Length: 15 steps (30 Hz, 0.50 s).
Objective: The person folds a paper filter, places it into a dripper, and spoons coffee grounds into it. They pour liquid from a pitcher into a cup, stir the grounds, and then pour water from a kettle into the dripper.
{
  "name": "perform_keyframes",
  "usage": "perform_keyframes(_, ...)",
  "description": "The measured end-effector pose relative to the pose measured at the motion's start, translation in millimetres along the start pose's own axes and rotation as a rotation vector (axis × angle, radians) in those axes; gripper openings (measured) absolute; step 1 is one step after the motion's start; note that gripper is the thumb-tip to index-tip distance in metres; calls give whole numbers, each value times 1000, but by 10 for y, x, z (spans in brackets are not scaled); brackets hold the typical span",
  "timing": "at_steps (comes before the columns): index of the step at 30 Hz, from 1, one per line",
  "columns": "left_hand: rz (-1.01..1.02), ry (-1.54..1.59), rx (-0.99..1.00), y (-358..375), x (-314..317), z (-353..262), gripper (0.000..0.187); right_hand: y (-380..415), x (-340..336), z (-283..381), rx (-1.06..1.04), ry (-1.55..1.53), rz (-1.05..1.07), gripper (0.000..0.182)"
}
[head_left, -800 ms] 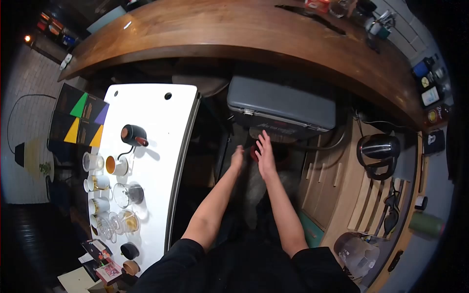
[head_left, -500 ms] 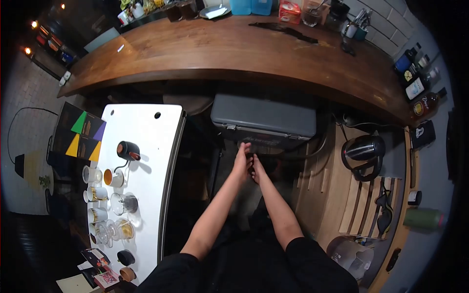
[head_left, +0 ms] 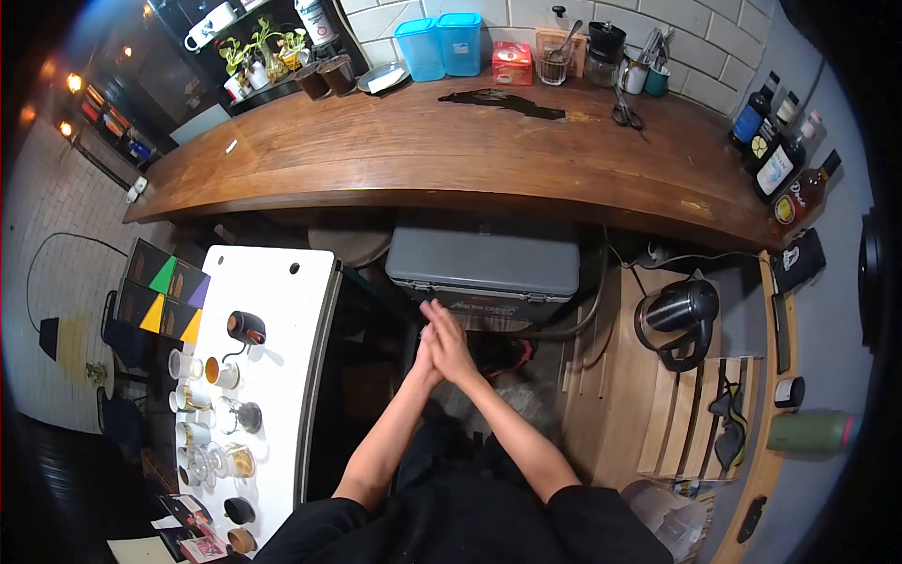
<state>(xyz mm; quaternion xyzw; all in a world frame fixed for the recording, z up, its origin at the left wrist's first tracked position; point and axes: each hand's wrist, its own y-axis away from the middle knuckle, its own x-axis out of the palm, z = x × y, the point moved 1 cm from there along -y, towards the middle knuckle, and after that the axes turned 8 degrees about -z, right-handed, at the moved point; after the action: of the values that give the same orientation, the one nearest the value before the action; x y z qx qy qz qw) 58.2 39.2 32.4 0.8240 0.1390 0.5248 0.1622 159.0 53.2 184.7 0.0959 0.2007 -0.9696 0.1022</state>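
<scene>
My right hand [head_left: 451, 346] lies palm against my left hand [head_left: 427, 355], in front of my body at the middle of the view. The right hand's fingers are stretched out, pointing up and forward, and no object shows in them. Partly covered by the right hand, the left one also has straight fingers. Just beyond the fingertips stands a grey cooler box [head_left: 484, 258] with its lid down, under the wooden counter [head_left: 376, 155]. A dark shoe [head_left: 503, 354] shows on the floor beside my hands.
To the left, a white table [head_left: 282, 376] carries glasses, cups and a black gooseneck kettle [head_left: 246, 327]. On the right, an electric kettle [head_left: 681, 310] stands near wooden slats [head_left: 672, 432]. Scissors [head_left: 627, 115], blue containers [head_left: 460, 47] and bottles [head_left: 780, 169] line the counter.
My hands have come together palm to palm and moved a little left and lower in view. The camera has tilted up, showing more of the wall behind the counter.
</scene>
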Motion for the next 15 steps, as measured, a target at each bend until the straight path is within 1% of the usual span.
perform_keyframes(1,-123,48,-189,416,770,-189,48,226,142,-425,-182,270,63,46)
perform_keyframes(3,-230,-389,-33,448,1023,-410,51,96,-76,-416,-6,352,108,50)
perform_keyframes(4,-404,-451,-135,549,1275,-535,50,150,-61,-652,147,427,61,52)
perform_keyframes(5,-468,-584,36,804,1811,-599,55,197,6,-942,442,359,5,55)
perform_keyframes(6,-288,-881,343,714,1758,-591,53,215,68,-1252,547,217,-66,58)
perform_keyframes(7,-91,-1154,656,709,1817,-622,52,172,78,-1237,649,73,-132,61)
perform_keyframes(8,82,-1270,820,724,1837,-617,42,144,114,-1245,847,-489,-178,65)
perform_keyframes(9,288,-1292,851,735,1837,-617,44,-21,71,-946,1018,-1066,-224,70)
perform_keyframes(10,448,-1541,830,716,1735,-617,47,-212,-24,-518,1033,-1178,-164,76)
perform_keyframes(11,413,-1790,990,528,1353,-547,52,-362,-90,-175,1054,-1295,-115,81)
perform_keyframes(12,312,-1809,1053,413,1227,-651,57,-420,-99,-109,1053,-1302,-190,82)
perform_keyframes(13,265,-1576,675,166,981,-822,58,-511,-145,-63,1027,-1300,-257,82)
perform_keyframes(14,-183,-1334,574,-21,705,-728,55,-591,-230,105,925,-1410,-248,78)
perform_keyframes(15,-329,-826,-60,-451,4,-758,61,-650,-332,315,821,-1513,-235,75)
